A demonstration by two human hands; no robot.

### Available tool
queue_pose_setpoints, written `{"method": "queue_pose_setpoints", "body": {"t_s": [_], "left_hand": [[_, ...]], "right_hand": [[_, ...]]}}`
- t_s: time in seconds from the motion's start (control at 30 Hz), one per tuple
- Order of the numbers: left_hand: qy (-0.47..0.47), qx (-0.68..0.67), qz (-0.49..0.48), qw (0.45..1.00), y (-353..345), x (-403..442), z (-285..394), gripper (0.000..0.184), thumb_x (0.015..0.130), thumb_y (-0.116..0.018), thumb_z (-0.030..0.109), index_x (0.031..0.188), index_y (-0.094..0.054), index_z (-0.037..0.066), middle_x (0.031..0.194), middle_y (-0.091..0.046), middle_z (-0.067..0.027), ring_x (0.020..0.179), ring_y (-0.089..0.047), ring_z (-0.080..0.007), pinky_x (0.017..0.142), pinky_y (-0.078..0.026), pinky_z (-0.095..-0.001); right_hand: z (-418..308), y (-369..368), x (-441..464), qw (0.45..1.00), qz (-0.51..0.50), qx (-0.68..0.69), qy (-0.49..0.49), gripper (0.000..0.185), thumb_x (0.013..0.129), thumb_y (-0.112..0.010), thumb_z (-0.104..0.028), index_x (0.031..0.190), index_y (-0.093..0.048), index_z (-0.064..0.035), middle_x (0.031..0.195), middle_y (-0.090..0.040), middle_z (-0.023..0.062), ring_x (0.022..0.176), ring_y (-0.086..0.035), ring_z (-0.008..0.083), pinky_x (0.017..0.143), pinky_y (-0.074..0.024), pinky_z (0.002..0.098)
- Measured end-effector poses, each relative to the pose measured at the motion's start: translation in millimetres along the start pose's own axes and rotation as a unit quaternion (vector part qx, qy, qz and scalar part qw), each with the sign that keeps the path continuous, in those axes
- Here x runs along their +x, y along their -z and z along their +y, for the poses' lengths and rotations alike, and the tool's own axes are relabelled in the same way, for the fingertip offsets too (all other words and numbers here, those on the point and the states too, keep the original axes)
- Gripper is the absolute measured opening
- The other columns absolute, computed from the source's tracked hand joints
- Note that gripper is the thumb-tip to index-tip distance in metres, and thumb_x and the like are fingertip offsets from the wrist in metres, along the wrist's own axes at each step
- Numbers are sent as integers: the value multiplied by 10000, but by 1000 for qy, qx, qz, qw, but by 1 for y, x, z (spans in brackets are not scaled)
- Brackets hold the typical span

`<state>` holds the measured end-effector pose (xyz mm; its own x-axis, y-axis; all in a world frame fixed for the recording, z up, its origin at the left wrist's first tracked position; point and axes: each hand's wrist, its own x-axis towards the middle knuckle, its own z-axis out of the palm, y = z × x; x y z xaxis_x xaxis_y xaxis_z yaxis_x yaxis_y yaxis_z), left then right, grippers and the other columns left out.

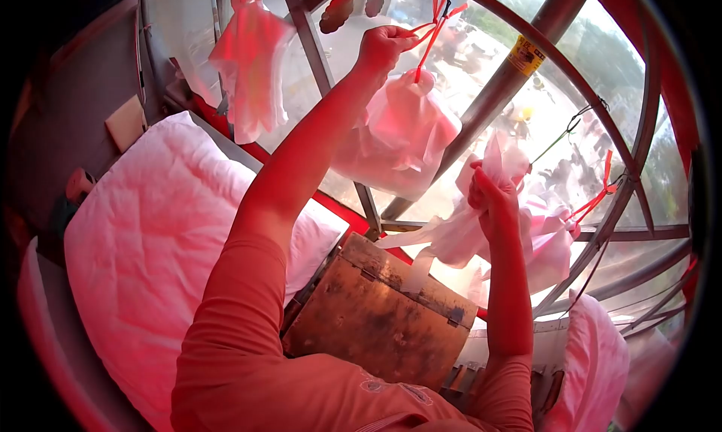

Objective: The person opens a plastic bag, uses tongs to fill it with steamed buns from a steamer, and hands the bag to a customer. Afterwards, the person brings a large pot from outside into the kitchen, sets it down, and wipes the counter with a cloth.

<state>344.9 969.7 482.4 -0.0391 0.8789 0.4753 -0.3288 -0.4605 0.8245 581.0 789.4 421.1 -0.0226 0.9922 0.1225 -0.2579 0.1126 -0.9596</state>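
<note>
My left hand (389, 45) is raised at the top centre, its fingers pinched on a red tie (430, 32) that hangs from the frame. Below that tie hangs a bundle of whitish plastic bags (406, 127). Lower and to the right, my right hand (492, 195) has its fingers closed on a white plastic bag (462, 233), whose loose strips trail down to the left. Another bag bundle (553, 240) hangs just right of my right forearm, near a second red tie (602, 194).
Another bag bundle (252, 63) hangs at the upper left, beside metal tongs (337, 12). Dark metal bars (481, 120) cross the clear sheeting. Below are a stained wooden box (376, 312) and a pale quilted cover (162, 259). More pale cloth (594, 364) lies at the lower right.
</note>
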Motion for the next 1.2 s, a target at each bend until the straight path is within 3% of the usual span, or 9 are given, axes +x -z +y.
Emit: {"method": "queue_pose_setpoints", "body": {"t_s": [0.1, 0.17, 0.5, 0.7, 0.73, 0.83, 0.93, 1.03, 1.2], "left_hand": [[-25, -14, -22, 999, -10, 11, -31, 239, 766, -679, 103, 979, -645, 0, 722, -592, 10, 453, -324, -26, 414, -285, -183], [-42, -78, -41, 995, -19, 26, -44, 195, 771, -673, 82, 946, -656, -3, 702, -590, 7, 449, -317, -27, 412, -278, -183], [10, -129, -75, 989, -12, 26, -24, 176, 759, -703, 124, 881, -676, -1, 602, -553, 16, 447, -312, -18, 407, -241, -182], [-100, -48, -83, 990, -10, 36, -22, 154, 766, -692, 125, 847, -675, -5, 596, -564, 10, 463, -358, -17, 416, -270, -191], [-82, -80, -77, 990, -9, 34, -20, 96, 744, -688, 49, 776, -660, -37, 687, -634, -58, 600, -542, -82, 587, -438, -213], [-38, -76, -71, 994, -4, 30, -16, 102, 768, -649, 29, 832, -643, -51, 710, -632, -84, 505, -466, -58, 484, -379, -203], [55, -287, -229, 928, 4, 30, -23, 193, 848, -545, 45, 989, -587, -79, 763, -603, -104, 427, -354, -43, 414, -303, -185], [134, -337, -335, 870, 12, 40, -31, 226, 877, -464, 25, 1047, -543, -101, 841, -600, -139, 424, -353, -42, 412, -301, -175], [147, -174, -367, 902, 11, 42, -11, 312, 888, -514, 89, 1163, -518, -57, 735, -613, -111, 453, -371, -35, 419, -318, -153]], "right_hand": [[-20, -34, 48, 997, -20, -62, 35, 184, 808, -641, -113, 952, -602, -5, 646, -494, -8, 531, -429, 69, 480, -316, 208], [-27, -46, 85, 992, -34, -79, 95, 177, 804, -645, -113, 941, -612, -6, 664, -512, -1, 542, -444, 75, 485, -325, 210], [-50, -107, 187, 982, 52, -76, 166, 97, 771, -648, -65, 802, -622, 23, 637, -539, 58, 519, -481, 121, 456, -367, 232], [-45, -105, 204, 962, 52, -100, 251, 89, 746, -630, -51, 706, -609, 26, 570, -543, 59, 461, -480, 118, 430, -360, 236], [-45, -104, 205, 959, 57, -107, 257, 98, 747, -637, -59, 705, -608, 25, 567, -543, 59, 459, -480, 117, 427, -361, 235], [-45, -102, 207, 951, 78, -126, 272, 120, 748, -657, -82, 707, -604, 17, 566, -542, 57, 457, -479, 114, 421, -361, 233], [-45, -101, 205, 951, 86, -138, 262, 126, 752, -667, -99, 718, -603, 4, 578, -540, 48, 461, -474, 107, 421, -360, 228], [-44, -101, 208, 964, 50, -131, 225, 145, 764, -676, -141, 743, -604, -17, 594, -530, 31, 482, -471, 100, 444, -368, 225], [-47, -107, 184, 974, 6, 57, 219, 187, 825, -635, -192, 763, -606, -19, 661, -552, 32, 575, -495, 98, 541, -394, 230]]}}
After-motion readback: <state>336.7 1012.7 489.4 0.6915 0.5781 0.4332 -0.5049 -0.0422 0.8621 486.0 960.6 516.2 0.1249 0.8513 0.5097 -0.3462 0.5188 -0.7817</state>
